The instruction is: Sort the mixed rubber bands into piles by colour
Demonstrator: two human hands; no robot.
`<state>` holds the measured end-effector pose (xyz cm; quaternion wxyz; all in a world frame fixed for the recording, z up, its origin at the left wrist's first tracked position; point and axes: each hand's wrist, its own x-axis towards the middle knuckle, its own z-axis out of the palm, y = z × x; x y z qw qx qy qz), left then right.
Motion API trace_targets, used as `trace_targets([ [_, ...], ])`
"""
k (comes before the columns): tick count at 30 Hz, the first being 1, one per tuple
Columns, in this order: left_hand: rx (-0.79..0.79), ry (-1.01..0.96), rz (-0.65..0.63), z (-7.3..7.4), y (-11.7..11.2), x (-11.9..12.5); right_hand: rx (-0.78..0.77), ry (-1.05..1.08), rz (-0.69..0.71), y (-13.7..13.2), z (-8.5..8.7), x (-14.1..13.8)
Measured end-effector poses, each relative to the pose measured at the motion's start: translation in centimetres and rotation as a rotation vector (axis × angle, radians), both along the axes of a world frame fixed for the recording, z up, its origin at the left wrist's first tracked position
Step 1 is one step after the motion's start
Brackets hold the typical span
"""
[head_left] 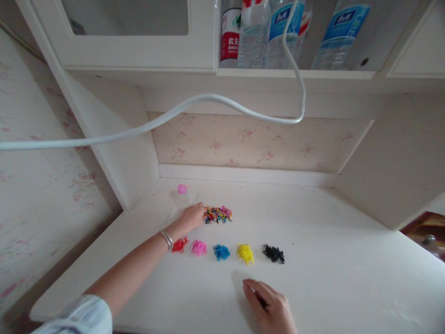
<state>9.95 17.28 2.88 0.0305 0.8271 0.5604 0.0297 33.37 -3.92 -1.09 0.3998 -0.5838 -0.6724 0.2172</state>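
My left hand (190,217) reaches across the white desk (330,278) and its fingertips touch the left edge of a mixed pile of small coloured bands (218,214); the fingers are curled together at the pile. A row of sorted heaps lies nearer me: red (180,244), pink (198,247), blue (221,252), yellow (245,253) and black (274,253). My right hand (269,306) rests on the desk in front of the yellow heap, fingers together, with something small and dark under them. A silver bracelet (167,239) circles my left wrist.
A small clear jar with a pink lid (181,191) stands behind the mixed pile. A white cable (194,104) hangs across the alcove. Water bottles (278,32) stand on the shelf above. White cabinet walls close in both sides.
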Motion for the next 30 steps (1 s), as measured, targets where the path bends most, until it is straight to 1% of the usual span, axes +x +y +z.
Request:
trace_targets([
  [4, 0.013, -0.028, 0.012, 0.1, 0.0, -0.2, -0.01, 0.003, -0.011, 0.0, 0.1, -0.2],
  [19, 0.123, -0.236, 0.039, 1.5, -0.5, -2.0, -0.051, 0.011, -0.008, -0.2, 0.7, -0.5],
  [26, 0.189, -0.286, 0.058, 1.5, -0.7, -2.8, -0.055, 0.0, -0.003, -0.1, 0.6, -0.5],
  [30, 0.222, -0.304, 0.104, 1.6, -1.7, -3.6, -0.058, -0.016, 0.005, -0.1, 0.6, -0.5],
])
